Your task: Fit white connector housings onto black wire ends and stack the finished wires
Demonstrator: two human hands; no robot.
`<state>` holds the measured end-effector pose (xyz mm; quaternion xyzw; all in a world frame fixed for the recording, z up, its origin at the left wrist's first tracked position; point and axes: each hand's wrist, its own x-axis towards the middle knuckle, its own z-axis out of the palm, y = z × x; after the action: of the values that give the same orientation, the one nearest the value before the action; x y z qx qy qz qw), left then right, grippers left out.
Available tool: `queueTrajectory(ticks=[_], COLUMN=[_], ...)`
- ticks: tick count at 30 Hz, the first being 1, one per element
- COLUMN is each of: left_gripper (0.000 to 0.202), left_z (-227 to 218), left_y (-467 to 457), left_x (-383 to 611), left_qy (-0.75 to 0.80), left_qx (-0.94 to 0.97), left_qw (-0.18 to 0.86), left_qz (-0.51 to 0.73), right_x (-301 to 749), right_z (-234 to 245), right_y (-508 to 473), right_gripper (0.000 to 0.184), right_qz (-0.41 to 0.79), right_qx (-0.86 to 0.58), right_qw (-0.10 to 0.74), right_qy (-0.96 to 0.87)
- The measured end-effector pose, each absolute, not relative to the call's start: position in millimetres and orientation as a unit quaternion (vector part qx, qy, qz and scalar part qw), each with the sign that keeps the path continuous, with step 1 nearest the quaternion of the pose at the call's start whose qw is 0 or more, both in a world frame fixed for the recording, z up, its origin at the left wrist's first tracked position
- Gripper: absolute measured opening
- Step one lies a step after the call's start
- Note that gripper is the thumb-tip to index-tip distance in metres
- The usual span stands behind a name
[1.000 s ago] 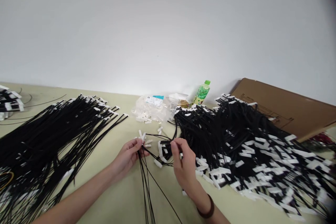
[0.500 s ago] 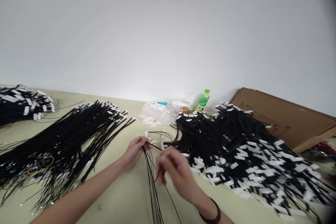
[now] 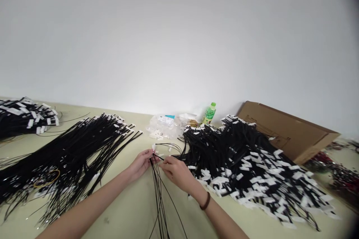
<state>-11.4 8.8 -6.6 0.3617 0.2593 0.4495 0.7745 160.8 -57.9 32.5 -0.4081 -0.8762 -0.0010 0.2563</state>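
Observation:
Thin black wires (image 3: 158,199) run down toward the front edge of the picture from a white connector (image 3: 153,146). My left hand (image 3: 142,163) is closed on the wires just below that connector. Close beside it, my right hand (image 3: 174,170) has its fingers pinched round a black wire that stretches across from the left hand. More thin wires curve from the connector toward the right-hand pile. The fingertips partly cover what each hand grips.
Black wire bundles with white ends lie at left (image 3: 84,145) and in a big heap at right (image 3: 224,149). Behind my hands are a clear plastic bag (image 3: 165,127) of white pieces and a green-capped bottle (image 3: 209,113). A cardboard box (image 3: 283,130) leans at the back right.
My right hand has moved left and up, close to the left hand, and its fingers have closed on a wire. The left hand keeps its grip. The view has shifted slightly.

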Motion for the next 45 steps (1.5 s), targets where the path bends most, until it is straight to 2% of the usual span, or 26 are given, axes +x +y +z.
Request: queueTrajectory(ticks=[6, 10, 13, 16, 18, 21, 23, 25, 28, 30, 33, 36, 45], left_gripper=[0.014, 0.007, 0.008, 0.010, 0.010, 0.011, 0.010, 0.010, 0.010, 0.011, 0.013, 0.014, 0.013], left_z=[-3.6, -1.5, -0.8, -1.1, -1.6, -1.9, -1.3, -0.5, 0.1, -0.4, -1.8, -3.2, -6.1], left_y=[5.3, 4.8, 4.9, 5.0, 4.9, 4.4, 3.9, 3.6, 2.9, 2.1, 0.6, 0.2, 3.5], left_x=[-11.0, -9.7, -9.0, -9.0, -9.3, -10.1, -10.4, -10.2, -9.0, -7.7, -5.5, -4.7, -6.8], left_qy=[0.252, 0.259, 0.263, 0.276, 0.284, 0.288, 0.290, 0.295, 0.295, 0.286, 0.263, 0.254, 0.258], left_qx=[0.369, 0.348, 0.332, 0.335, 0.345, 0.355, 0.359, 0.359, 0.357, 0.358, 0.365, 0.364, 0.371], left_qw=[0.783, 0.775, 0.776, 0.774, 0.768, 0.764, 0.764, 0.766, 0.772, 0.781, 0.794, 0.803, 0.809], left_qz=[0.434, 0.460, 0.468, 0.461, 0.459, 0.456, 0.450, 0.445, 0.436, 0.425, 0.408, 0.398, 0.377], right_x=[146.7, 146.3, 149.7, 155.2, 161.4, 176.1, 187.9, 197.7, 201.0, 194.5, 178.5, 167.3, 171.1], right_z=[21.3, 21.6, 22.6, 30.8, 42.1, 63.1, 74.0, 78.1, 69.5, 57.2, 39.5, 31.0, 27.4], right_y=[-53.9, -48.6, -46.3, -46.6, -46.8, -45.0, -43.0, -42.3, -44.8, -48.2, -53.1, -56.0, -54.7], right_gripper=[0.013, 0.013, 0.024, 0.021, 0.016, 0.019, 0.021, 0.024, 0.026, 0.024, 0.024, 0.020, 0.015], right_qz=[-0.159, -0.168, -0.086, 0.050, 0.159, 0.310, 0.347, 0.304, 0.125, -0.021, -0.176, -0.225, -0.217], right_qx=[-0.380, -0.364, -0.351, -0.354, -0.384, -0.360, -0.328, -0.346, -0.441, -0.479, -0.441, -0.436, -0.455], right_qw=[0.189, 0.204, 0.333, 0.491, 0.579, 0.722, 0.772, 0.797, 0.757, 0.658, 0.465, 0.363, 0.337], right_qy=[-0.891, -0.893, -0.871, -0.795, -0.702, -0.503, -0.420, -0.392, -0.465, -0.580, -0.747, -0.792, -0.795])
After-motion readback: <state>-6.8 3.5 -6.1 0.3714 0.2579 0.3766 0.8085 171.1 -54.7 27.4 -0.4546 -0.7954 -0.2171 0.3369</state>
